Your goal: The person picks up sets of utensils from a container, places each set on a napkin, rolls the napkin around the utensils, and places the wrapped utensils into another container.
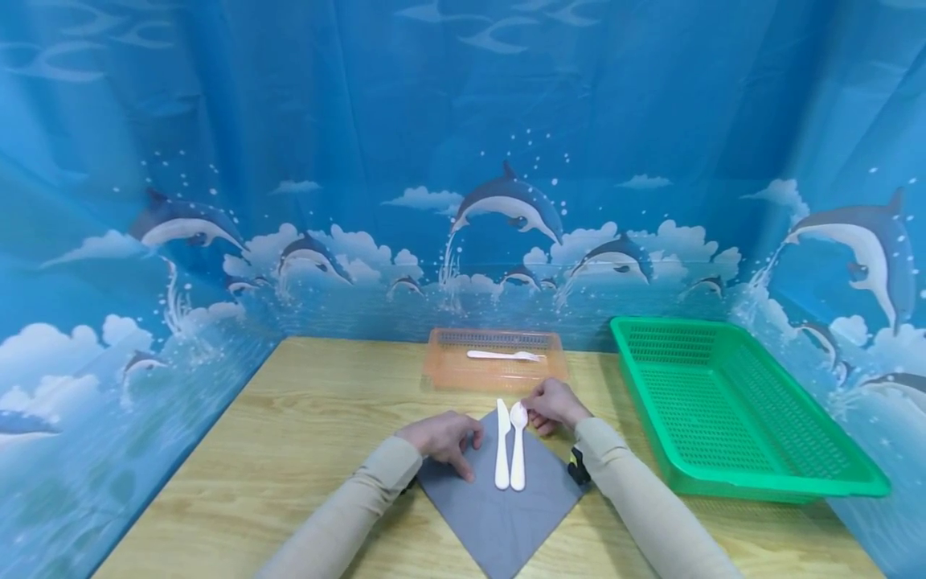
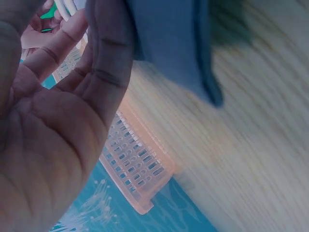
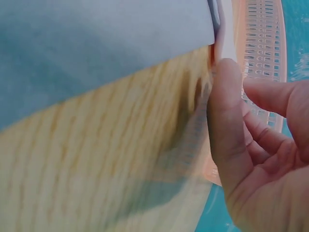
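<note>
While my right hand (image 1: 555, 404) has a fingertip at the head of the spoon (image 1: 518, 454), I can't tell whether it pinches. Left hand (image 1: 443, 437): thumb and forefinger spread apart at the grey napkin (image 1: 506, 523). Spoon lies on that napkin, just right of the knife (image 1: 501, 454); fork (image 1: 499, 355) sits in the orange basket (image 1: 441, 371) beyond.

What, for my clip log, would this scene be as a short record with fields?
Surface: wooden table
Napkin: grey, a corner pointing toward the person
On napkin: knife left, spoon right, handles toward the person
Left grip: at the napkin's left side, fingers relaxed
Right grip: at the spoon's bowl, apparently touching
Orange basket: behind the napkin, with a white fork
Green basket: right of the napkin
</note>
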`<state>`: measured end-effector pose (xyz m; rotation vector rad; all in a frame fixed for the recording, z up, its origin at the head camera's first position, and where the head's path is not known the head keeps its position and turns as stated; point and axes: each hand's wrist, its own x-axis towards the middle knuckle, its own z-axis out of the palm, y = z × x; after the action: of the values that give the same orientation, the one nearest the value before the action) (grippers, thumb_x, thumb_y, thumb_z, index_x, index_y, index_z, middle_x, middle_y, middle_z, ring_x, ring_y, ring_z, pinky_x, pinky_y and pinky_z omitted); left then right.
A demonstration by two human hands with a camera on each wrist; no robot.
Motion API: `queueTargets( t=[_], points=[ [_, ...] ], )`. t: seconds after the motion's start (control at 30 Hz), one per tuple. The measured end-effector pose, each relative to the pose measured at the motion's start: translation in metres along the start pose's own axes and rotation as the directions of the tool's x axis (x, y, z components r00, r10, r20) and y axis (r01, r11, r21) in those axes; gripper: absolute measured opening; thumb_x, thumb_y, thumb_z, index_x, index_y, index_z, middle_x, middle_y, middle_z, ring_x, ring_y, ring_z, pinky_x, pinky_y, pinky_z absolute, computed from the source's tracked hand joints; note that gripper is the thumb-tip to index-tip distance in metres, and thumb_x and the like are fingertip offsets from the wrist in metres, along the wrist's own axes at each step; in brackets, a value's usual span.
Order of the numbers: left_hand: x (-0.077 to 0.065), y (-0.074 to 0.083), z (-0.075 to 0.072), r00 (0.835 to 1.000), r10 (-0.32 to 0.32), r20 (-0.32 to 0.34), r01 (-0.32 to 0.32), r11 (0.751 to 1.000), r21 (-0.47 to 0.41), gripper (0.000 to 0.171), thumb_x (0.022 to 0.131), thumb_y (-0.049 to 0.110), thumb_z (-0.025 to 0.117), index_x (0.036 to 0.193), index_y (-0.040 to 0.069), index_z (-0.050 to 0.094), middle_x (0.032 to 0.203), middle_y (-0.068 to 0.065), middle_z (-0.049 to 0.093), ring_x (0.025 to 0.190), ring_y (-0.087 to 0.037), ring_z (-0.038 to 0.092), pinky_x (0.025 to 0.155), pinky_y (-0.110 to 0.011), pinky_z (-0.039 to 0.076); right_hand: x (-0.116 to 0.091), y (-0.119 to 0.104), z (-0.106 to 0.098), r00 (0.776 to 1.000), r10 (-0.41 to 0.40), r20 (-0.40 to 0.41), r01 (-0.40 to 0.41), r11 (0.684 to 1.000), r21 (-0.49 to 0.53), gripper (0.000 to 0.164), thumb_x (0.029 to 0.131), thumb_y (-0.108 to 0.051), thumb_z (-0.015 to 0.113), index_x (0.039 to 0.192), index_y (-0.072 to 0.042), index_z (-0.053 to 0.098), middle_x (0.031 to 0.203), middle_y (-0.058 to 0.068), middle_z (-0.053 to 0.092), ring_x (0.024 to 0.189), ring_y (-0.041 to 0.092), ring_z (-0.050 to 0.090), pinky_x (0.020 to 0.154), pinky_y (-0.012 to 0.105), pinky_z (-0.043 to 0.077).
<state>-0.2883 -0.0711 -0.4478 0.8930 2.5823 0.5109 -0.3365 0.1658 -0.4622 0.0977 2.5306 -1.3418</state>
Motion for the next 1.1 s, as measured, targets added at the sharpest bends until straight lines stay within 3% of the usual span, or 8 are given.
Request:
queueTargets(
  t=[0.33,0.43,0.57,0.7,0.87,1.0,1.1],
  points=[
    [0.002,-0.005,-0.001,1.0,0.026,-0.006,-0.026,0.999,-0.018,0.022,0.08,0.025,0.082,0.084,0.016,0.062,0.067,0.007,0.054,0.056,-0.004,0.048,0.05,-0.018,0.041,0.0,-0.012,-0.005,0.982,-0.142,-0.127,0.12,0.979,-0.163,0.029,0.097,-0.023,0.06,0.082,0.001,0.067,0.061,0.013,0.065,0.042,0.014,0.051,0.04,0.025,0.045],
    [0.006,-0.007,-0.002,0.998,0.03,-0.056,-0.03,1.0,-0.005,0.017,0.085,0.026,0.078,0.079,0.017,0.064,0.067,0.009,0.057,0.055,-0.004,0.049,0.05,-0.018,0.042,0.002,-0.016,-0.006,0.953,-0.226,-0.202,0.179,0.957,-0.226,0.03,0.096,-0.027,0.061,0.083,-0.002,0.07,0.06,0.007,0.063,0.046,0.013,0.05,0.046,0.025,0.042],
    [0.01,-0.01,-0.005,0.979,0.004,-0.203,-0.002,1.0,0.011,0.017,0.09,0.026,0.072,0.077,0.015,0.069,0.065,0.009,0.059,0.055,-0.004,0.049,0.05,-0.02,0.042,0.006,-0.018,-0.007,0.902,-0.324,-0.284,0.249,0.93,-0.27,0.026,0.095,-0.027,0.062,0.086,-0.004,0.073,0.061,-0.001,0.062,0.052,0.013,0.051,0.053,0.027,0.042],
    [0.01,-0.012,-0.012,0.93,-0.057,-0.364,0.059,0.998,-0.004,0.024,0.095,0.022,0.065,0.076,0.009,0.071,0.06,0.006,0.055,0.052,-0.007,0.046,0.048,-0.022,0.039,0.01,-0.02,-0.005,0.859,-0.387,-0.336,0.285,0.905,-0.316,0.023,0.094,-0.028,0.064,0.086,-0.009,0.073,0.065,-0.002,0.063,0.056,0.013,0.052,0.055,0.028,0.043],
    [0.012,-0.016,-0.021,0.845,-0.142,-0.515,0.144,0.989,-0.036,0.027,0.097,0.022,0.063,0.076,0.007,0.071,0.057,0.005,0.054,0.05,-0.009,0.046,0.047,-0.024,0.038,0.014,-0.023,0.0,0.8,-0.465,-0.379,0.305,0.859,-0.411,0.018,0.093,-0.029,0.064,0.086,-0.015,0.074,0.075,-0.003,0.069,0.065,0.014,0.059,0.06,0.031,0.048],
    [0.015,-0.021,-0.025,0.768,-0.19,-0.612,0.22,0.975,-0.026,0.022,0.096,0.022,0.064,0.077,0.012,0.07,0.06,0.005,0.055,0.052,-0.01,0.048,0.047,-0.025,0.04,0.018,-0.026,0.002,0.764,-0.529,-0.37,0.32,0.807,-0.496,0.016,0.093,-0.025,0.064,0.087,-0.014,0.075,0.082,0.0,0.072,0.075,0.019,0.063,0.065,0.037,0.052],
    [0.016,-0.026,-0.024,0.69,-0.189,-0.698,0.264,0.965,0.0,0.017,0.093,0.021,0.068,0.078,0.013,0.068,0.071,0.001,0.057,0.06,-0.013,0.051,0.05,-0.026,0.042,0.02,-0.029,0.003,0.763,-0.544,-0.349,0.31,0.781,-0.542,0.016,0.094,-0.023,0.063,0.087,-0.012,0.074,0.085,0.002,0.072,0.082,0.023,0.063,0.068,0.04,0.053]
  ],
)
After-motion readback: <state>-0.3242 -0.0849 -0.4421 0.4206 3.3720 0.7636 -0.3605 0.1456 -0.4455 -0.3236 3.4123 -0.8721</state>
